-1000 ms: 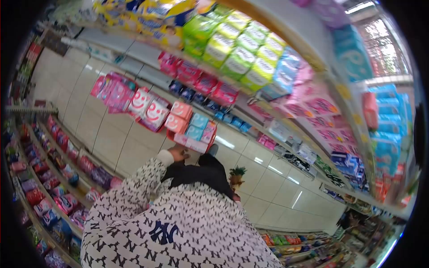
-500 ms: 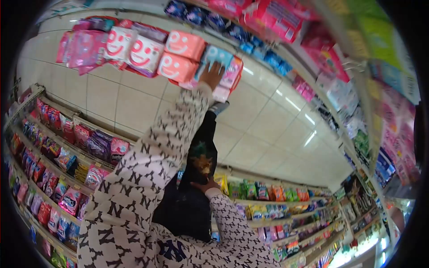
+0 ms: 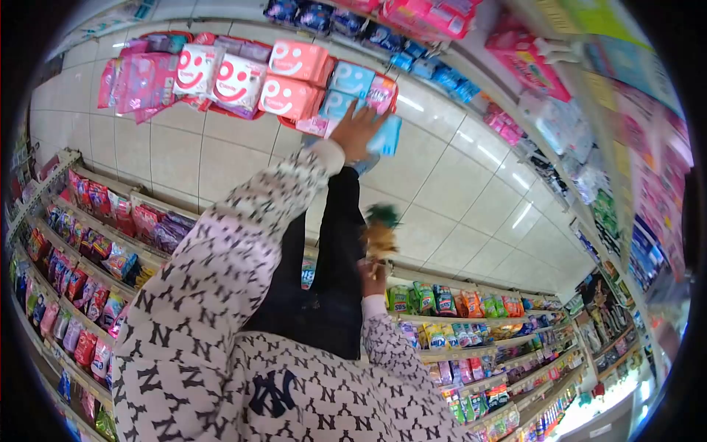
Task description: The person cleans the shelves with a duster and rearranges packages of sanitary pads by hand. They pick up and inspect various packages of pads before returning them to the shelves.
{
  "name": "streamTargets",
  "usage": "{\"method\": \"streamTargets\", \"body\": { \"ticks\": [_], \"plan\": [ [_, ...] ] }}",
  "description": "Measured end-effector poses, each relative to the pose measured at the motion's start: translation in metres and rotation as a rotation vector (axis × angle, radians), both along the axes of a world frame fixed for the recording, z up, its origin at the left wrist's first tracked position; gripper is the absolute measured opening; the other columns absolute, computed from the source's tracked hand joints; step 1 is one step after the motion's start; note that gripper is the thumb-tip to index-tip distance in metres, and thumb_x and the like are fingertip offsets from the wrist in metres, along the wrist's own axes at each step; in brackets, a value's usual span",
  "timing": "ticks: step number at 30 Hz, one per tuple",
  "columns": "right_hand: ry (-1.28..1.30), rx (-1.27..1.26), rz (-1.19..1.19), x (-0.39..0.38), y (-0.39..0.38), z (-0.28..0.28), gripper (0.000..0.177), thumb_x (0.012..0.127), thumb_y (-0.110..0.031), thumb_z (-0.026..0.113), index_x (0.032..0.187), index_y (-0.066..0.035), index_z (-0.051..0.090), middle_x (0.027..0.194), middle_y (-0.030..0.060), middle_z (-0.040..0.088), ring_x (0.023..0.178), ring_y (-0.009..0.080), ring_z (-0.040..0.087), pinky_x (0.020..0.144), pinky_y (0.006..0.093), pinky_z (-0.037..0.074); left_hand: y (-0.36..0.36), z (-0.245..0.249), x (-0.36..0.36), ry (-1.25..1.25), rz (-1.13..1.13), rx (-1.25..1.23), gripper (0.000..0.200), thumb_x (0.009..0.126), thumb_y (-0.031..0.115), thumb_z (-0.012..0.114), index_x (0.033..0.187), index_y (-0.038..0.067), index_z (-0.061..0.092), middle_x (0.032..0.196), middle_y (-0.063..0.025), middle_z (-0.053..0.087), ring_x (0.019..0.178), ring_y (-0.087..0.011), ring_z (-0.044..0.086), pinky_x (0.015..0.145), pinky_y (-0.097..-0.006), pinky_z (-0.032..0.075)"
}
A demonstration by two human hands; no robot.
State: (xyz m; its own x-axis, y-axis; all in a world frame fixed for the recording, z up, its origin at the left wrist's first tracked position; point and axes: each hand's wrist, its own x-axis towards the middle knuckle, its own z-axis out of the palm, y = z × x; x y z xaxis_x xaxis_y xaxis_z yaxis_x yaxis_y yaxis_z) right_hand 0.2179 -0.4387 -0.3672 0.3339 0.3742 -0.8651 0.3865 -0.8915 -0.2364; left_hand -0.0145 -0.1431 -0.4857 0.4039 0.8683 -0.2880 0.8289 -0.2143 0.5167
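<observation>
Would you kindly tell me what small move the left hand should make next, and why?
Probably lift the blue pack fully away from the red basket: the left hand grips it beside the basket's other packs, and the right hand is busy with a pineapple-shaped item.

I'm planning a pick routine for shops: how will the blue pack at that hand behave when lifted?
Probably light for its size: the left hand alone holds the blue pack. Likely soft and squashy, not stiff, since it looks film-wrapped like the pink packs beside it. That smooth wrap could slip in a loose grip.
</observation>
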Motion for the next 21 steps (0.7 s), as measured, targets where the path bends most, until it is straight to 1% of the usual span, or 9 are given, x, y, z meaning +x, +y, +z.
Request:
{"method": "streamTargets", "body": {
  "ticks": [1, 3, 4, 6, 10, 12, 14, 18, 21],
  "plan": [
    [-0.023, 0.212, -0.203, 0.015, -0.013, -0.026, 0.049, 0.082, -0.036, 0.075, 0.109, 0.000, 0.054, 0.104, 0.0108, 0.062, 0.085, 0.0222, 0.059, 0.077, 0.0379, 0.048, -0.013, 0.025, -0.001, -0.085, -0.034, -0.004, 0.113, 0.058, 0.035, 0.082, 0.150, 0.006, 0.022, 0.128, -0.0197, 0.048, 0.128, -0.0357, 0.042, 0.113, -0.0568, 0.020],
    [0.106, 0.287, -0.482, -0.013, 0.085, 0.022, 0.045, 0.093, -0.033, 0.062, 0.128, -0.012, 0.044, 0.120, 0.0079, 0.060, 0.035, 0.0067, 0.034, 0.030, 0.0222, 0.021, -0.032, 0.094, -0.014, -0.194, -0.051, -0.063, 0.115, 0.055, 0.030, 0.083, 0.150, 0.006, 0.022, 0.130, -0.0205, 0.047, 0.128, -0.0368, 0.042, 0.111, -0.0556, 0.024],
    [0.310, 0.324, -0.464, -0.032, 0.131, 0.062, 0.054, 0.091, -0.035, 0.064, 0.132, -0.012, 0.037, 0.127, 0.0093, 0.059, 0.038, 0.0065, 0.037, 0.032, 0.0216, 0.023, -0.040, 0.136, -0.020, -0.223, -0.025, -0.054, 0.117, 0.054, 0.030, 0.084, 0.150, 0.007, 0.021, 0.130, -0.0207, 0.048, 0.126, -0.0372, 0.043, 0.110, -0.0541, 0.025],
    [0.347, 0.633, -0.167, -0.061, 0.168, 0.058, 0.054, 0.089, -0.032, 0.068, 0.128, -0.007, 0.041, 0.097, 0.0053, 0.064, 0.037, 0.0042, 0.033, 0.033, 0.0204, 0.022, -0.045, 0.206, -0.033, -0.275, 0.000, 0.025, 0.121, 0.053, 0.032, 0.085, 0.151, 0.007, 0.018, 0.127, -0.0203, 0.049, 0.123, -0.0375, 0.046, 0.109, -0.0533, 0.026],
    [0.588, 0.488, -0.334, -0.111, 0.230, 0.157, 0.041, 0.087, -0.022, 0.072, 0.119, -0.007, 0.051, 0.089, 0.0045, 0.062, 0.054, 0.0071, 0.052, 0.044, 0.0200, 0.039, -0.047, 0.304, -0.055, -0.350, 0.091, 0.113, 0.121, 0.054, 0.037, 0.085, 0.150, 0.005, 0.019, 0.136, -0.0204, 0.043, 0.130, -0.0352, 0.040, 0.112, -0.0521, 0.021],
    [0.774, 0.364, -0.408, -0.120, 0.248, 0.200, 0.033, 0.088, -0.026, 0.070, 0.111, -0.010, 0.054, 0.076, -0.0005, 0.057, 0.045, 0.0049, 0.043, 0.038, 0.0204, 0.030, -0.041, 0.344, -0.082, -0.413, 0.247, 0.170, 0.124, 0.052, 0.040, 0.088, 0.148, 0.001, 0.020, 0.145, -0.0220, 0.033, 0.137, -0.0354, 0.030, 0.114, -0.0511, 0.017],
    [0.902, 0.281, -0.416, -0.121, 0.267, 0.225, 0.028, 0.090, -0.033, 0.066, 0.106, -0.013, 0.054, 0.063, -0.0052, 0.047, 0.035, 0.0025, 0.025, 0.033, 0.0212, 0.015, -0.030, 0.367, -0.106, -0.497, 0.252, 0.215, 0.121, 0.053, 0.037, 0.089, 0.147, 0.001, 0.022, 0.143, -0.0201, 0.036, 0.133, -0.0376, 0.037, 0.111, -0.0486, 0.025],
    [0.972, 0.282, -0.219, -0.141, 0.287, 0.279, 0.031, 0.092, -0.043, 0.062, 0.099, -0.015, 0.053, 0.063, -0.0064, 0.046, 0.037, 0.0019, 0.025, 0.034, 0.0197, 0.016, -0.041, 0.409, -0.130, -0.735, 0.290, -0.004, 0.108, 0.056, 0.024, 0.089, 0.141, 0.000, 0.027, 0.134, -0.0206, 0.044, 0.127, -0.0327, 0.047, 0.104, -0.0389, 0.039],
    [0.691, 0.542, -0.049, -0.150, 0.297, 0.298, 0.035, 0.094, -0.045, 0.058, 0.104, -0.012, 0.053, 0.069, -0.0048, 0.049, 0.039, 0.0009, 0.026, 0.034, 0.0195, 0.017, -0.048, 0.437, -0.134, -0.683, 0.448, 0.089, 0.096, 0.058, 0.021, 0.087, 0.135, 0.002, 0.032, 0.130, -0.0180, 0.046, 0.123, -0.0305, 0.050, 0.101, -0.0370, 0.041]
  ]
}}
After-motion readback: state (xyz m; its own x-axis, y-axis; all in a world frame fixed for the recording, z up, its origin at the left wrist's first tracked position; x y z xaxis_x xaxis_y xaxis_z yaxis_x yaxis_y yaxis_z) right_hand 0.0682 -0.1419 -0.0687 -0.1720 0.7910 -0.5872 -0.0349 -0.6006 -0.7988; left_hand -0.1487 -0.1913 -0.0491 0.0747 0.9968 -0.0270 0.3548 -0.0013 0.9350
